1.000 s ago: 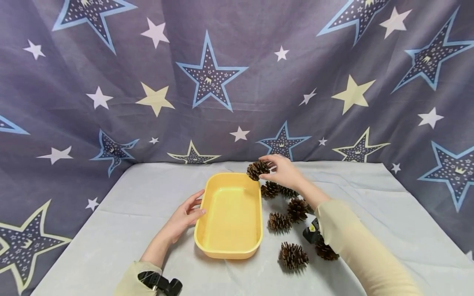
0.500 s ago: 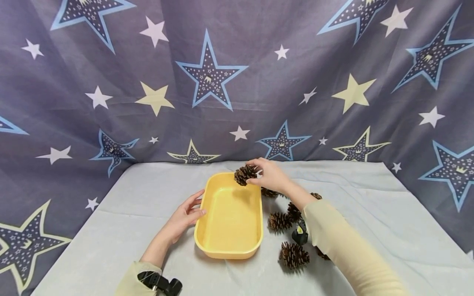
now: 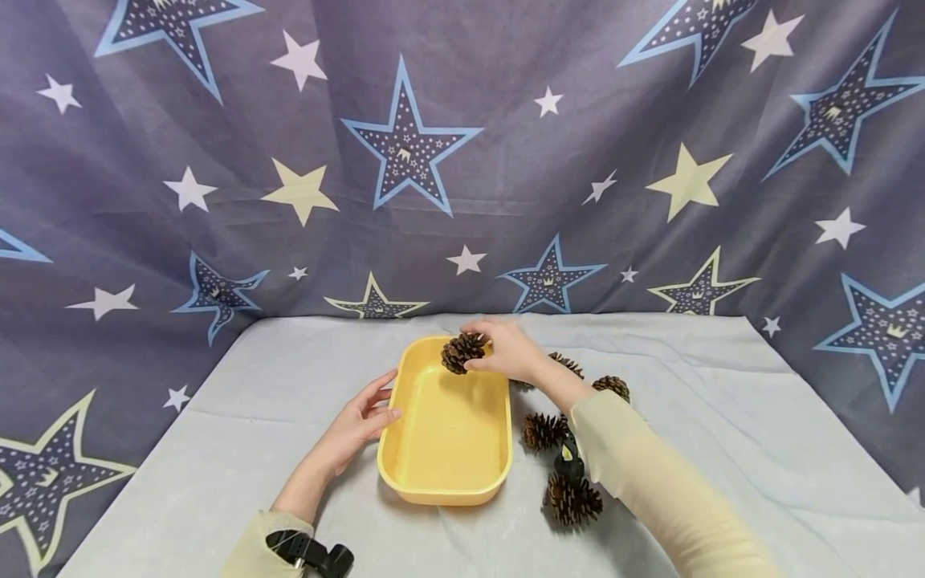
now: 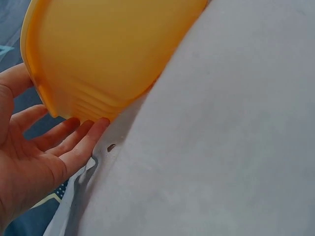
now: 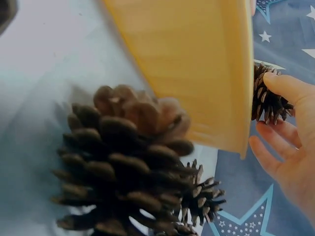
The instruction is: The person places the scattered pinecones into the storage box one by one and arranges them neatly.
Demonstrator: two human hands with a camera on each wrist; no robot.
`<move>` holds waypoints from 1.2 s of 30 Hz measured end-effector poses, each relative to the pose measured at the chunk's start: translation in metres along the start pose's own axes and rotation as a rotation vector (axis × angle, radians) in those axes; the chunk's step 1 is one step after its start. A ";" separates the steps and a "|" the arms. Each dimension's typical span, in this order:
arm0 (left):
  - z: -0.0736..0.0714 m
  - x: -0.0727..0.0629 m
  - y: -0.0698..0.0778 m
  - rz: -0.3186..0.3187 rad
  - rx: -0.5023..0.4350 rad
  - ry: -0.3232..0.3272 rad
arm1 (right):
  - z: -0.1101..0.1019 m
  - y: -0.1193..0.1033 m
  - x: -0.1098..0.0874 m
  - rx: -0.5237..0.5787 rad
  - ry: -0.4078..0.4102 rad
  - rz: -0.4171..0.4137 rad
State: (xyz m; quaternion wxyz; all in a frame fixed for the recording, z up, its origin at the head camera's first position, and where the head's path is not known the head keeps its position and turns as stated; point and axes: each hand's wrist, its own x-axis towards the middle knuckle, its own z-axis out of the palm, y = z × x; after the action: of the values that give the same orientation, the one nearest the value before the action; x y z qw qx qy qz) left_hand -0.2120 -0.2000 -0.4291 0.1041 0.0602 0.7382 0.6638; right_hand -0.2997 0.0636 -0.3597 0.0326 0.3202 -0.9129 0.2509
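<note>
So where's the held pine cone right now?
In the head view, the held pine cone is in the person's right-hand grip, above the far end of the yellow tub.

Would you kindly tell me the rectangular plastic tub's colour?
The plastic tub is yellow, clearest in the head view.

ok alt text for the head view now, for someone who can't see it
A person's right hand holds a pine cone above the floor of a yellow tub, near its far end, while the left hand rests against the tub's left side. More pine cones lie to the right on pale cloth, before a star-patterned curtain.
</note>
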 end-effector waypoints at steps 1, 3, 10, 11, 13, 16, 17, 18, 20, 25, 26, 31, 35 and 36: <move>0.000 0.000 0.000 0.002 -0.001 -0.001 | 0.002 0.000 0.001 -0.001 -0.007 0.000; -0.001 0.000 0.000 0.006 -0.001 -0.005 | 0.005 -0.001 0.003 -0.008 -0.019 0.001; -0.002 -0.001 0.000 0.017 -0.002 -0.007 | 0.011 -0.009 0.012 -0.045 -0.025 -0.005; -0.002 -0.001 0.000 0.018 -0.002 -0.009 | 0.011 -0.010 0.013 -0.052 -0.030 -0.006; -0.002 -0.001 -0.001 0.015 0.000 -0.009 | 0.012 -0.012 0.016 -0.073 -0.040 -0.011; -0.002 -0.002 0.000 0.013 -0.002 -0.009 | 0.013 -0.015 0.020 -0.102 -0.054 -0.024; -0.002 -0.002 0.000 0.013 -0.003 -0.008 | 0.014 -0.016 0.021 -0.112 -0.058 -0.026; -0.002 -0.002 0.000 0.014 -0.003 -0.008 | 0.015 -0.017 0.022 -0.120 -0.065 -0.030; -0.001 -0.002 0.000 0.017 -0.004 -0.009 | 0.017 -0.018 0.025 -0.131 -0.081 -0.035; 0.000 -0.002 0.001 0.020 -0.015 -0.013 | 0.025 -0.022 0.030 -0.180 -0.129 -0.033; 0.000 -0.003 0.001 0.021 -0.015 -0.016 | 0.027 -0.022 0.031 -0.191 -0.134 -0.034; 0.001 -0.004 0.001 0.026 -0.012 -0.024 | 0.034 -0.026 0.034 -0.219 -0.154 -0.015; 0.002 -0.005 0.003 0.021 -0.009 -0.017 | 0.035 -0.030 0.035 -0.205 -0.162 0.020; 0.001 -0.005 0.003 0.021 -0.006 -0.018 | 0.036 -0.030 0.036 -0.200 -0.160 0.020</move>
State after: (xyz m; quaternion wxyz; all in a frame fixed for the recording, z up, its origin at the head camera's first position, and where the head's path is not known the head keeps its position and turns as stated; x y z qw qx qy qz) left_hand -0.2067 -0.1995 -0.4259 0.1039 0.0734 0.7345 0.6665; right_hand -0.3062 0.0059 -0.3700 -0.0113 0.3251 -0.9363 0.1324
